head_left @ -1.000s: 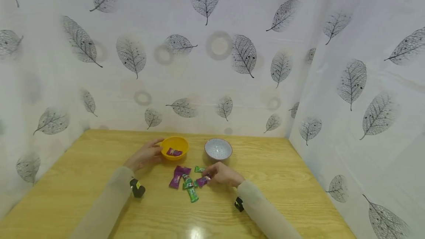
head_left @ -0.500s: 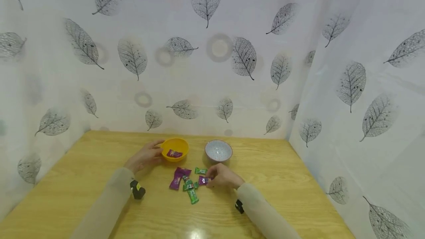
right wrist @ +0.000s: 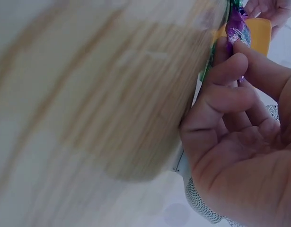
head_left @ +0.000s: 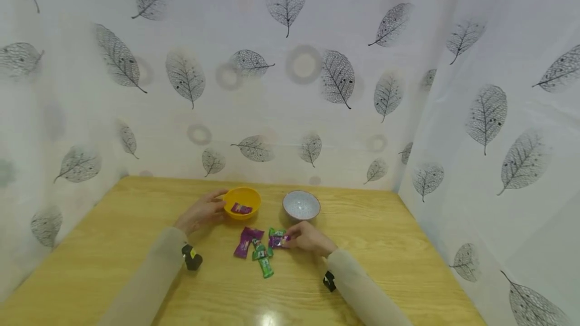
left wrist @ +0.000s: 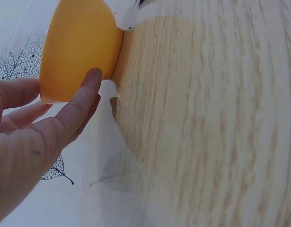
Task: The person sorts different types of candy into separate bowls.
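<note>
My left hand [head_left: 204,212] holds the side of a yellow bowl [head_left: 244,195], which stands on the table; in the left wrist view its fingers lie along the outer wall [left wrist: 81,42]. Inside the bowl is a purple-wrapped candy [head_left: 241,209]. Between thumb and fingertips, my right hand [head_left: 310,238] pinches another purple-wrapped candy [head_left: 276,242], also seen in the right wrist view as a shiny wrapper [right wrist: 237,30]. It overlaps a green-wrapped candy [head_left: 277,232] in the head view. Left of it lie purple candies [head_left: 243,246] and green candies [head_left: 266,267] in a loose cluster.
A pale grey bowl [head_left: 301,205] with a reddish rim stands right of the yellow one, just beyond my right hand. The wooden table [head_left: 376,245] ends at a white leaf-printed curtain [head_left: 281,109] at the back, with another stretch of curtain along the right.
My right hand has moved the pinched purple candy slightly away from me, off the green cluster and over the separate green candy. My left hand stays at the yellow bowl.
</note>
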`<state>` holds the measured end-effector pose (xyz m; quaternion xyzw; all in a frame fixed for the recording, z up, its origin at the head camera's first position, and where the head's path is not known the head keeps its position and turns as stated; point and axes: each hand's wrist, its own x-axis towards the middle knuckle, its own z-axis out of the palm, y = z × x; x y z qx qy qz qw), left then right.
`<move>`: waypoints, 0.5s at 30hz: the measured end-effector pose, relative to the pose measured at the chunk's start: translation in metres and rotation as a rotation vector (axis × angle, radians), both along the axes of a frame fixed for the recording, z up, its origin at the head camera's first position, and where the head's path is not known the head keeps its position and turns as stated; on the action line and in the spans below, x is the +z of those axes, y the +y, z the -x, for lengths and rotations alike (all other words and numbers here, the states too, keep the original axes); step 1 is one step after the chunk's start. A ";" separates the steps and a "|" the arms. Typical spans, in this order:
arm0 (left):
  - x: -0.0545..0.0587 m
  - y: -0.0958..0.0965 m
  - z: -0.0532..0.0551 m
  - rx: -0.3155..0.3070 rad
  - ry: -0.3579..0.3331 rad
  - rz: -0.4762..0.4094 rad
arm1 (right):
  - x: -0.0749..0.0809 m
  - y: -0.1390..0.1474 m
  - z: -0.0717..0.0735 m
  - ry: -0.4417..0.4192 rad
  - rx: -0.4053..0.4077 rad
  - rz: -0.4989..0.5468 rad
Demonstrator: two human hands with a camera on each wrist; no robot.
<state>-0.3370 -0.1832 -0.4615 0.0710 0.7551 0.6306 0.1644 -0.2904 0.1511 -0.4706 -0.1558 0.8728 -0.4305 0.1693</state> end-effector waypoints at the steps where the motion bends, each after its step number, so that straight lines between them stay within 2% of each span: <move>1: 0.000 0.001 0.000 0.004 -0.002 -0.008 | 0.000 0.000 0.000 -0.008 -0.006 0.009; 15: -0.002 0.002 0.001 0.007 -0.016 -0.016 | 0.003 -0.002 0.003 -0.144 -0.050 0.183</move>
